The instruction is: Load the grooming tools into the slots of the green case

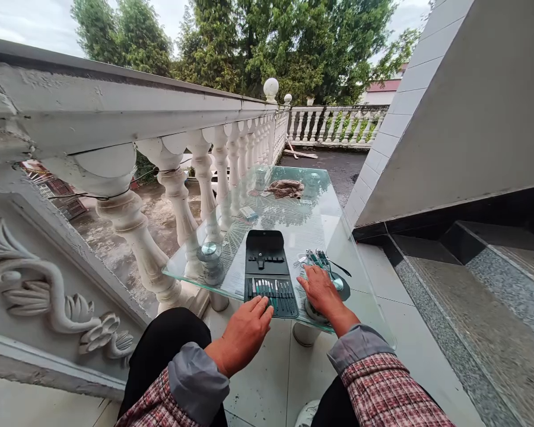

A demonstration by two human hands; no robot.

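A black manicure case [266,267] lies unfolded on the glass table, its lower half holding a row of slim metal tools [273,289], a few with green parts. At the lower left edge of the case rests my left hand [244,332], fingers stretched out and nothing seen in them. My right hand [323,293] reaches over the table just right of the case, its fingers extended. Beyond its fingertips sit several nail clippers [317,257] in green and silver, with a dark slim tool [340,268] beside them. My right fingers partly cover what lies beneath.
The glass table [320,219] stands on round metal-capped legs. Farther back on it are a crumpled brown cloth [286,188] and a small box [248,213]. A white balustrade [173,184] runs along the left; stone steps [485,279] rise at the right.
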